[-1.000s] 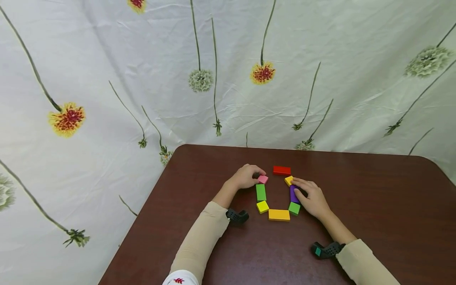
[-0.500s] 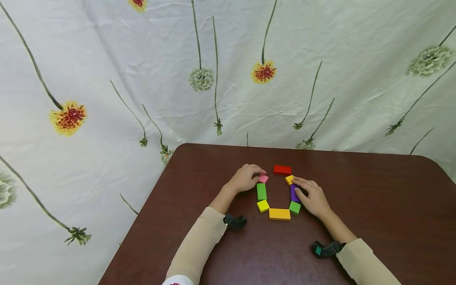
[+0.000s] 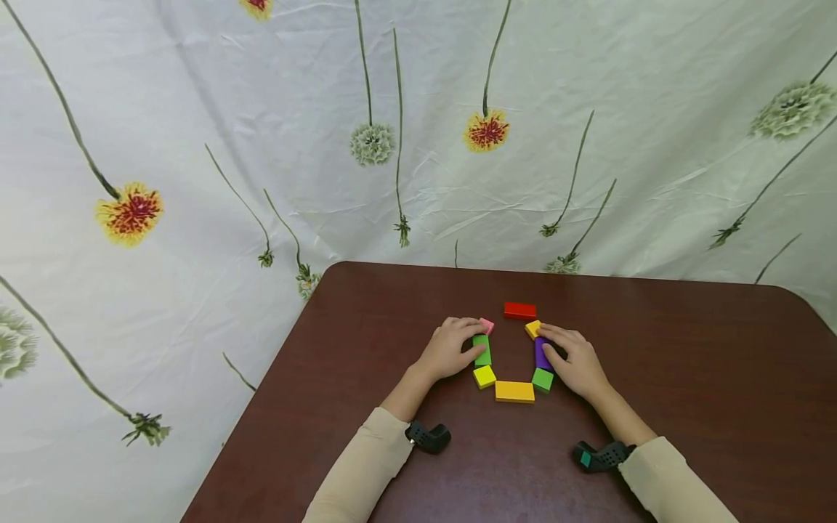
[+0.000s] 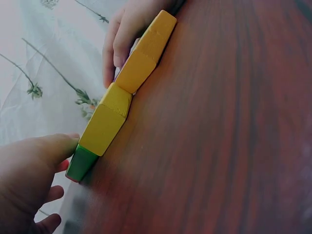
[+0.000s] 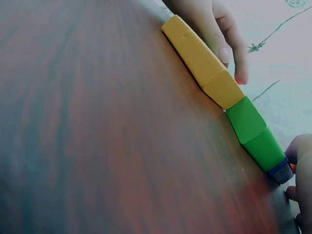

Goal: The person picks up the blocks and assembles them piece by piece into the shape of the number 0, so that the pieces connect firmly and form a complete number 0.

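Coloured wooden blocks lie in a ring on the table. My left hand (image 3: 451, 349) is at the ring's left side, its fingertips by the pink block (image 3: 487, 326) and its thumb on the long green block (image 3: 482, 352). My right hand (image 3: 575, 362) lies on the right side: fingertips touch the small yellow block (image 3: 532, 329), and the thumb rests at the purple block (image 3: 542, 354), which it partly hides. Below these sit a yellow block (image 3: 484, 376) and a small green block (image 3: 543, 380). An orange block (image 4: 146, 53) joins the near side.
A red block (image 3: 519, 311) stands at the far side, apart from its neighbours. The brown table (image 3: 706, 363) stretches to both sides. A white flowered cloth (image 3: 294, 131) hangs behind it. Both wrists wear black bands (image 3: 428, 439).
My left hand has slid towards me; its thumb moved from the pink block's near side down onto the long green block. My right hand stays put. The view shifts slightly.
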The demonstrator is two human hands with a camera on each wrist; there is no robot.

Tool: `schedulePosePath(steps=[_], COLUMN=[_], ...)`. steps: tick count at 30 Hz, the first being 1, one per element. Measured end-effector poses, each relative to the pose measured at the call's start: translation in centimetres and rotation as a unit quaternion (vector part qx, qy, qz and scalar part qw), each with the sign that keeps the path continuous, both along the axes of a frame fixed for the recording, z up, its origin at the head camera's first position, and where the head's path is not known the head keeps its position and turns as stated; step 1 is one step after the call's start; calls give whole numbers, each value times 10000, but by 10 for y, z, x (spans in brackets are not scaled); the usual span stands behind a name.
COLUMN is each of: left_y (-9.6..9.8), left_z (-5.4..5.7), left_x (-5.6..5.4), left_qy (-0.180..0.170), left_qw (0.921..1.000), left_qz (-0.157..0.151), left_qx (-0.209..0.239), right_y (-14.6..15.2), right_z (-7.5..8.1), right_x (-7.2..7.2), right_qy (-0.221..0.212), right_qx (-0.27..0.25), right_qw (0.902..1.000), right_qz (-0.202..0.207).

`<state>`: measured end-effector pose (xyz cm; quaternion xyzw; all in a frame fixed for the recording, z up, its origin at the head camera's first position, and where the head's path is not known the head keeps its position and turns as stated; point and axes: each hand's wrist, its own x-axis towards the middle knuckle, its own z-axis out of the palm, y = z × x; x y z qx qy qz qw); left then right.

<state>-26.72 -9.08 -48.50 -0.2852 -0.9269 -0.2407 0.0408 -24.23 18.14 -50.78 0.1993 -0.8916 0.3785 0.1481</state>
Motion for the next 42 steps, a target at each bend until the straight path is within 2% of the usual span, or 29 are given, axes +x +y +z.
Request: schedulePosePath(steps=[5, 12, 15, 18, 21, 28, 33, 42], left_y=[0, -1, -2, -2, -3, -3, -3, -4], left_z=[-3, -4, -5, -7, -9, -12, -12, -12], left_x=[-1, -1, -1, -2, -3, -5, -5, -4], left_qy=[-88, -160, -205, -287, -367, -478, -463, -515], left_qw=[10000, 9996, 9993, 9987, 9979, 9963, 9962, 9963], left_qz=[-14, 5, 34, 48, 40, 7, -20, 68], left_qx=[-7, 214, 299, 419, 531, 708, 739, 679], right_y=[1, -2, -1, 1, 2, -4, -17, -35], right_z=[-1, 0, 3, 10, 17, 32, 35, 40], right_x=[0, 1, 0, -3, -10, -37, -57, -71], right_qy=[-137, 84, -179, -645, -916, -986, -1111, -1207], right_qx=[87, -50, -330, -737, -839, -216, 371, 1037], right_qw=[9999, 9999, 9993, 9951, 9921, 9948, 9931, 9873], right_qz=[-26, -74, -89, -91, -140, -100, -74, 26])
